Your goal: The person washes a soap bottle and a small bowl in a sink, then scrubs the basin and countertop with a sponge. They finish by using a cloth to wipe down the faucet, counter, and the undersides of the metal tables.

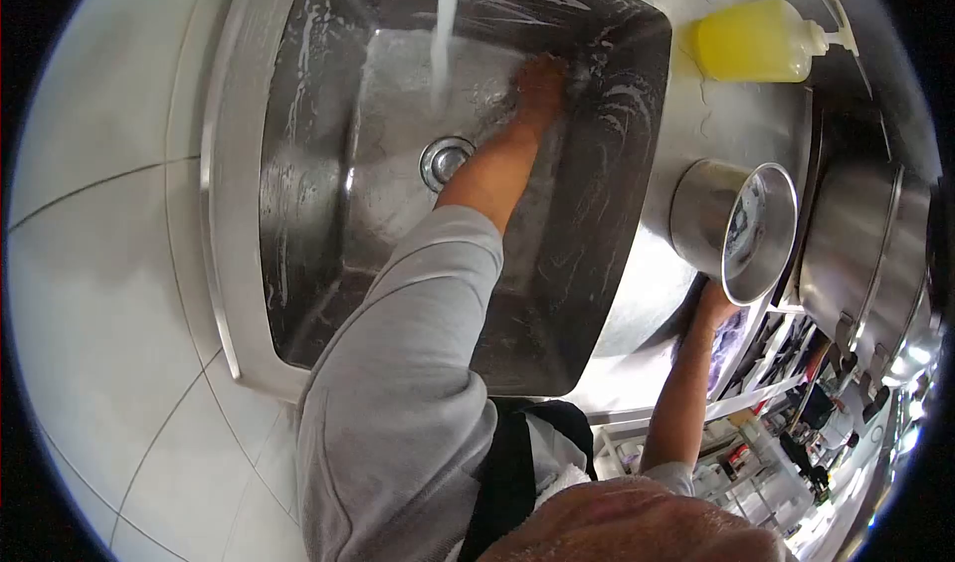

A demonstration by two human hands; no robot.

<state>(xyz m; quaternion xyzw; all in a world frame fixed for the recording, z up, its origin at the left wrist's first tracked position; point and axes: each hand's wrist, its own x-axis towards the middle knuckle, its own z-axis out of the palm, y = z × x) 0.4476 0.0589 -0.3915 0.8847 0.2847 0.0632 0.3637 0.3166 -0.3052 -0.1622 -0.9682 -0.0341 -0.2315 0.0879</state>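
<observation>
Steel sink [398, 214], streaked with suds: rubbing down the far right corner

Down inside it, my left hand [540, 83] works low at the far right, where floor meets wall. Blur and shadow hide the fingers, so I cannot tell whether they are closed on a sponge or bare. I take this for a scrub, and that seam calls for short, firm strokes, since grime would tend to lodge there. Foam streaks [625, 106] cling to the side walls; I'd do best going from rim to floor, so the loosened dirt runs to the drain [447, 163]. Rinsing is better left for last, with the water stream [445, 30] falling just beyond that drain.

Outside, well apart from the left, my right hand [715, 306] is partly hidden behind a metal pot [704, 217] on the tabletop [736, 124]. Whether it grips the pot or leans on the purplish cloth [732, 348], I cannot tell. Bracing lightly would suit the reach without shoving the pot. Farther along stands the yellow soap bottle [751, 42], should the lather thin.
</observation>
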